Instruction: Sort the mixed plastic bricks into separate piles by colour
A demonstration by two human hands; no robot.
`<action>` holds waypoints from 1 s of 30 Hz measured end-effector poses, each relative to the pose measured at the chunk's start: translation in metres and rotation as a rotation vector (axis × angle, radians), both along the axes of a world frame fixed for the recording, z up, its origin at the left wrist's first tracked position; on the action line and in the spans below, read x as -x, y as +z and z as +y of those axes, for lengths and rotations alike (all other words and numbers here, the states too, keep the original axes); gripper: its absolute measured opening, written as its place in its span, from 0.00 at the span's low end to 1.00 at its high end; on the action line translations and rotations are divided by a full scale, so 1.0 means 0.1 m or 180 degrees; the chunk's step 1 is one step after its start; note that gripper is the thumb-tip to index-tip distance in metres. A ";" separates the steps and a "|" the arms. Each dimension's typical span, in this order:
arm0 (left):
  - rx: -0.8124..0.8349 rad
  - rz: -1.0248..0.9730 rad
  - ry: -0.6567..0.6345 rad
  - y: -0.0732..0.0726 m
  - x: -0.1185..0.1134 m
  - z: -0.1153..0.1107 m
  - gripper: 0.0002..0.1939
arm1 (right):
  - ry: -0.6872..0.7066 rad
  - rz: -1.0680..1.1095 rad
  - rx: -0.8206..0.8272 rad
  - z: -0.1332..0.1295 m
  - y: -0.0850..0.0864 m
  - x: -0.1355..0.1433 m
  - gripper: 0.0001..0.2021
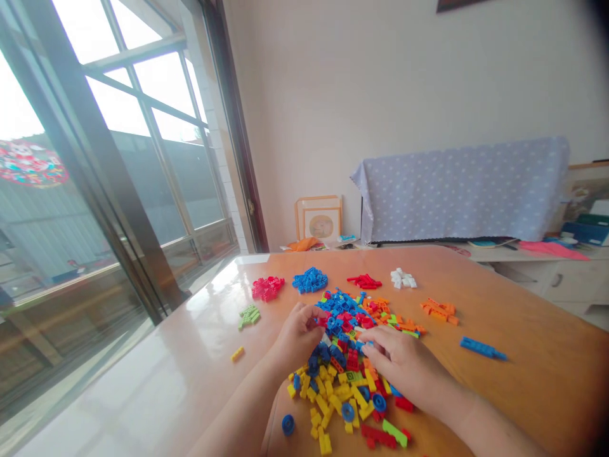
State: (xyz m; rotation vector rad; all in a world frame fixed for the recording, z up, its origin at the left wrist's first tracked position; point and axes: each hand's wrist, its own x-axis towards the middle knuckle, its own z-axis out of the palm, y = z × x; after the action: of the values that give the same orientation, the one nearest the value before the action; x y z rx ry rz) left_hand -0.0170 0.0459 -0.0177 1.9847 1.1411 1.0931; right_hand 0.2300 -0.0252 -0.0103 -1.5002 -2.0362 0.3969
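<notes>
A mixed heap of plastic building bricks (328, 387) lies in front of me, with yellow pieces nearest and blue, red and orange ones farther back. At its left side is my left hand (301, 333), its fingers curled inward over the bricks; whatever they pinch is too small to make out. My right hand (402, 358) reaches in from the right, fingers stretched and thumb apart, tips touching the heap's middle. Blue round pieces (348, 412) lie among the yellow bricks. A red long brick (378, 436) and a lime green piece (394, 433) are at the near edge.
Sorted by colour on the wooden table (476, 406) are pink-red bricks (268, 288), blue bricks (309, 280), red pieces (365, 281), white pieces (403, 278), orange pieces (439, 311) and light green bricks (248, 316). One yellow brick (237, 354) and a blue strip (483, 348) lie apart.
</notes>
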 end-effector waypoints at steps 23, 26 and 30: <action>0.0525 -0.0399 0.2958 -0.06 1.29 1.23 0.13 | -0.0034 0.0031 -0.0215 0.12 -0.11 -0.19 0.16; 0.0720 -0.0233 0.2859 -0.15 1.29 1.32 0.16 | -0.0064 -0.0015 -0.0231 0.13 -0.13 -0.18 0.16; 0.0847 -0.0155 0.2730 -0.24 1.25 1.45 0.18 | -0.0074 -0.0042 -0.0247 0.13 -0.13 -0.17 0.16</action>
State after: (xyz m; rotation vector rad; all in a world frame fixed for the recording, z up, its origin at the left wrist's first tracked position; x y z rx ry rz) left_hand -0.1418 0.1906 -0.0420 1.2458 2.0704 1.2727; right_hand 0.2467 -0.0118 -0.0235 -1.4821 -2.0190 0.2959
